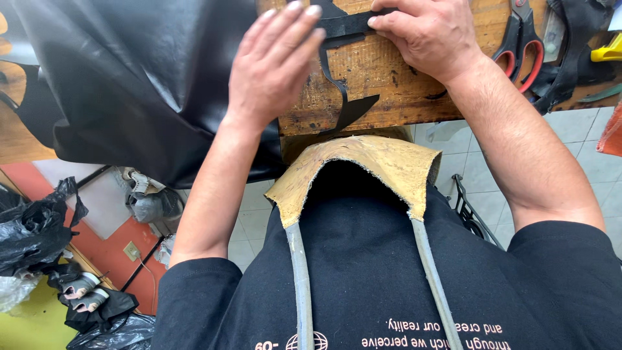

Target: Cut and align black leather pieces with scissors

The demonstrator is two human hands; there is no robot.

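My right hand [433,34] pinches the top of a cut black leather piece [339,71] that lies on the worn wooden bench [389,91], its thin tail curling down towards the bench's front edge. My left hand [272,61] hovers flat over the piece's left side with its fingers spread, touching or just above it; it holds nothing. A large black leather sheet [136,78] drapes over the bench's left part and hangs down below my left forearm.
Red-handled scissors [522,46] lie on the bench right of my right wrist, beside black scraps [570,58] and a yellow tool [609,50]. A tan leather apron bib [363,170] with grey straps covers my chest. Black bags [32,230] and shoes [84,291] sit on the floor at left.
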